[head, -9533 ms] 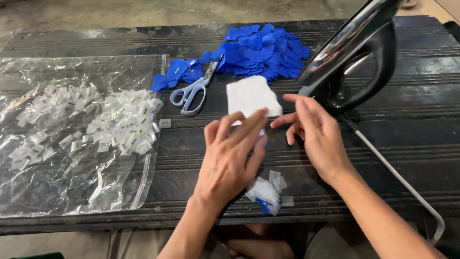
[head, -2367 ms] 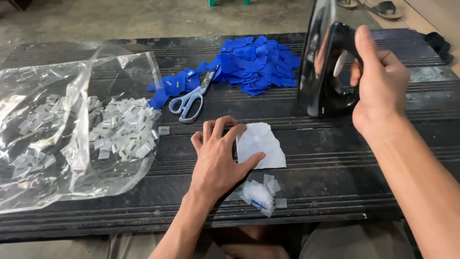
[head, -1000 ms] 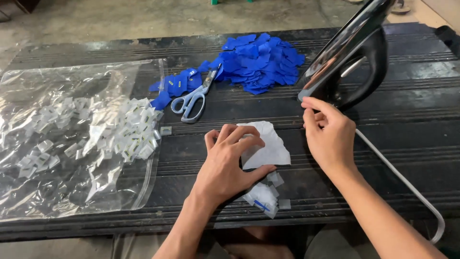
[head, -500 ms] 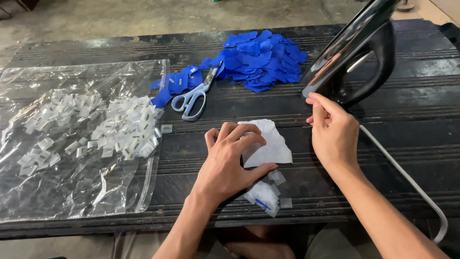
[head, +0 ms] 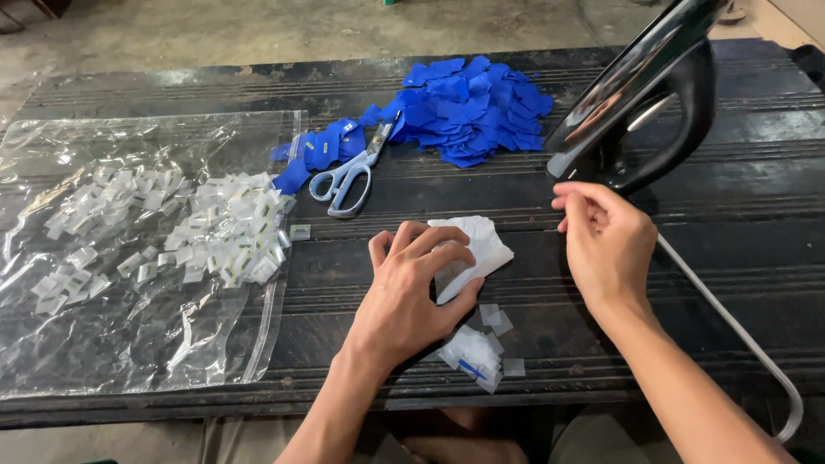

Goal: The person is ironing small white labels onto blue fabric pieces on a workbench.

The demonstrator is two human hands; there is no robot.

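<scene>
- Left hand (head: 411,292) lies flat, fingers spread, pressing down on a white cloth piece (head: 477,249) near the middle of the tabletop (head: 756,215), toward the front edge. Not gripping, just palm and fingers on top.
- Cloth sticks out from under the fingers on the right side; one corner points right.
- Right hand (head: 606,245) is just right of the cloth, fingers loosely curled, holding nothing that shows. Fingertips sit close under the iron (head: 640,112); touching or not, can't tell from this angle.
- Iron stands tilted on its heel at the right rear, shiny soleplate facing left. Its white cord (head: 730,318) runs down to the front right corner.
- Small clear packets (head: 477,348) lie loose by the front edge, just right of the left wrist; one has a blue mark.
- Scissors (head: 352,172) with pale handles lie behind the left hand, blades pointing at the pile of blue fabric pieces (head: 468,107) at the rear centre.
- Clear plastic bag (head: 129,326) covers the left end, with heaps of small white pieces (head: 232,232) on it.
</scene>
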